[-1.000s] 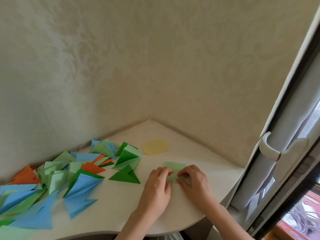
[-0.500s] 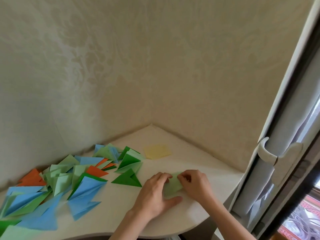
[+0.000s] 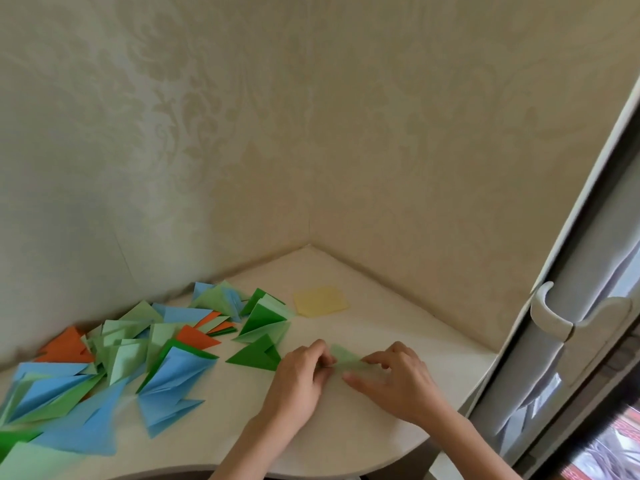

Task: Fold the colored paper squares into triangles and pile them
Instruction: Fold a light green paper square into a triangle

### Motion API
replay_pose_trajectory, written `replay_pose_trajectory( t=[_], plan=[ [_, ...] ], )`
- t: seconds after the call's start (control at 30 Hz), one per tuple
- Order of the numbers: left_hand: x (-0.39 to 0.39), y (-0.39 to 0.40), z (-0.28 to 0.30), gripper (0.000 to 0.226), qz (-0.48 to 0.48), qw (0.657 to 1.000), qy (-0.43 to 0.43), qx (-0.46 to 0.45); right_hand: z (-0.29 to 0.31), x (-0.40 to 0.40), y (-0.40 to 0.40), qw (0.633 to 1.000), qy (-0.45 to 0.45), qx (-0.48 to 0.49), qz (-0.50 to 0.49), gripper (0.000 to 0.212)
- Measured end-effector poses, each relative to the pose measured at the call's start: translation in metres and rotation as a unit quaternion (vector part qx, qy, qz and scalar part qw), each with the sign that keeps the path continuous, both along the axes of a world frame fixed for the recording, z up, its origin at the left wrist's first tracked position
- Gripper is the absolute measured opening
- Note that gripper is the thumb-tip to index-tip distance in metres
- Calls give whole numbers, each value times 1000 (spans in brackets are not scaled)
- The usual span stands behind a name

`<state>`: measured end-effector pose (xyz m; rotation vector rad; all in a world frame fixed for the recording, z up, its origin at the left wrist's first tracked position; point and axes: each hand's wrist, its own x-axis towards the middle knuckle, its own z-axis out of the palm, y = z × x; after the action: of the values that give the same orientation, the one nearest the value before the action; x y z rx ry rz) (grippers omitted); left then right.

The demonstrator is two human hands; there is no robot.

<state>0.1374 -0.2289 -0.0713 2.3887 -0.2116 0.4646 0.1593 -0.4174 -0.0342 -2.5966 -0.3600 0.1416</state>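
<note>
left hand (image 3: 302, 370): fingers curled, pinching | right hand (image 3: 398, 379): fingers bent, pressing down

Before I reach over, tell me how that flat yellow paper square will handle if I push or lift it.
The yellow paper square lies thin and flat on the table, so it probably slides easily, weighs almost nothing and flops when lifted. Catching its edge may be fiddly.
</note>
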Motion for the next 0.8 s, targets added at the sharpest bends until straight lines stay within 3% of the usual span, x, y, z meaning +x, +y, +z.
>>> replay_pose_trajectory(
  t=[0.13,0.23,0.47,0.8],
  plan=[
    [10,-2,-1,19,18,998,3,-61,-18,22,4,996,-90,-21,-20,34],
    [17,-7,-6,15,30,997,-6,-69,-26,31,8,993,-109,-19,-34,33],
    [24,-21,-16,33,67,996,-31,-45,-41,31,16,987,-150,-26,-50,34],
    [30,-8,-17,33,73,985,37,-154,-43,37,8,991,-116,62,-32,18]
  ],
)
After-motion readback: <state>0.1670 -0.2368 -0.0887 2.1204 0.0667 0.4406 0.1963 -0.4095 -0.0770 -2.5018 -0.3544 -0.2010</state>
